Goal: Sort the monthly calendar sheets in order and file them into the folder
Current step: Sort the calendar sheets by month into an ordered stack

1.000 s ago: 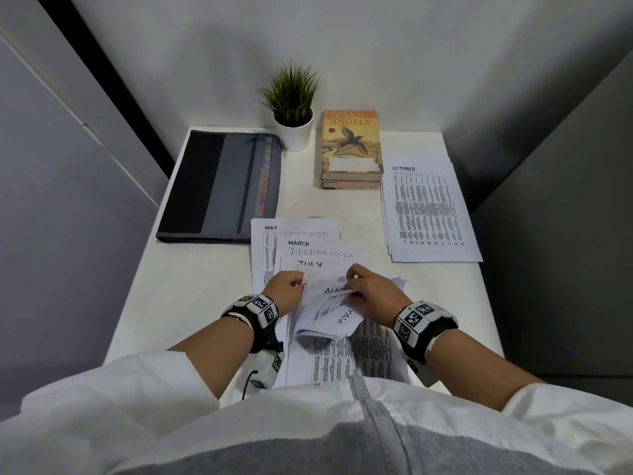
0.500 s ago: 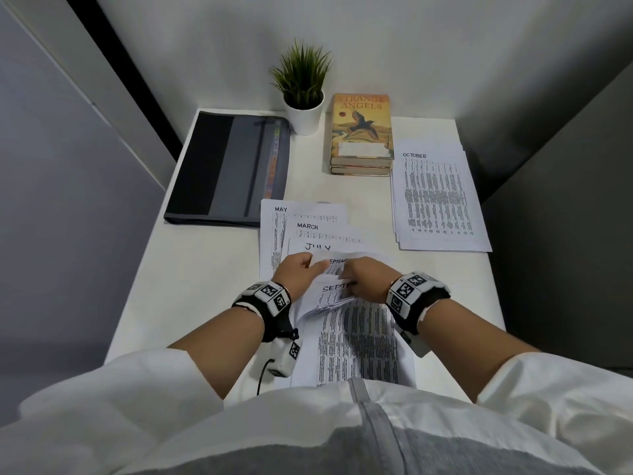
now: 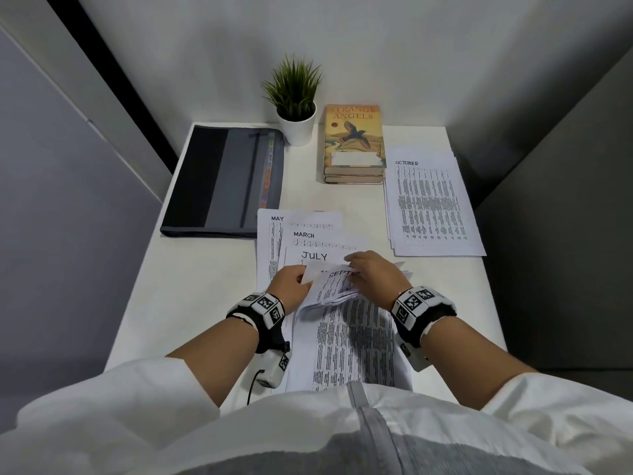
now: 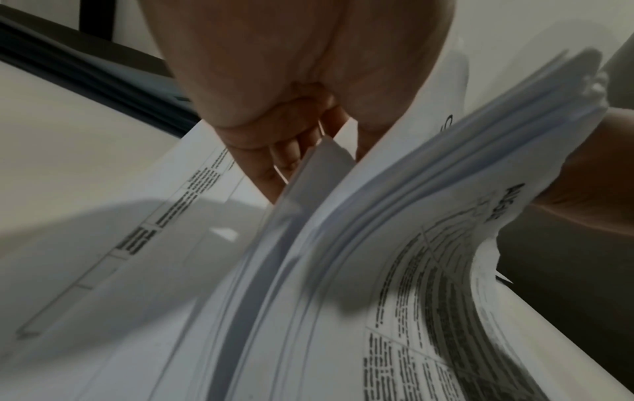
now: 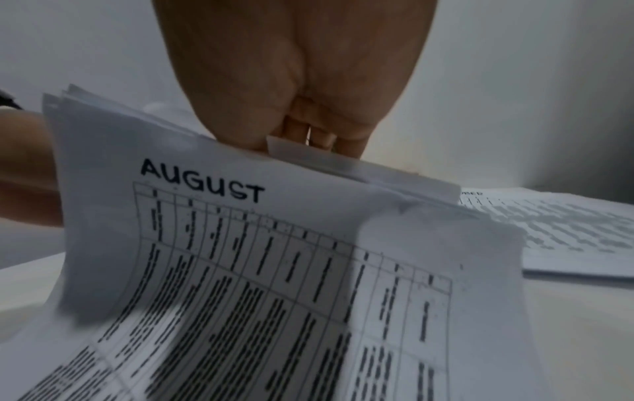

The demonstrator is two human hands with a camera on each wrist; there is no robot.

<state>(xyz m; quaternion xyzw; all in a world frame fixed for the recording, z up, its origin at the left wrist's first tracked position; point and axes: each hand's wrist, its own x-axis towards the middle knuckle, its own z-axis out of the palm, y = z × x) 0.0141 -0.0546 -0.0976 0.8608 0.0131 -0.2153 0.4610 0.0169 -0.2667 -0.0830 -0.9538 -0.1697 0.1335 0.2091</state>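
A fanned stack of white calendar sheets (image 3: 346,341) lies at the table's near middle, with MAY, MARCH and JULY (image 3: 313,256) headings showing behind it. My left hand (image 3: 291,284) pinches the left corner of the sheets' lifted top edges (image 4: 319,173). My right hand (image 3: 371,274) grips the bent-up tops from the right, over a SEPTEMBER heading (image 3: 342,273). The right wrist view shows an AUGUST sheet (image 5: 267,244) curling under the fingers (image 5: 295,135). A second pile topped by OCTOBER (image 3: 430,204) lies at the right. The dark grey folder (image 3: 222,181) lies closed at the back left.
A potted green plant (image 3: 296,101) stands at the back middle, next to two stacked books (image 3: 352,144). White walls close in behind, grey panels at both sides. The white table (image 3: 205,275) shows bare surface left of the sheets.
Both hands kept leafing through the lifted sheet tops. The MAY heading seen upside down earlier is gone, and SEPTEMBER now shows on top. The camera view shifted slightly.
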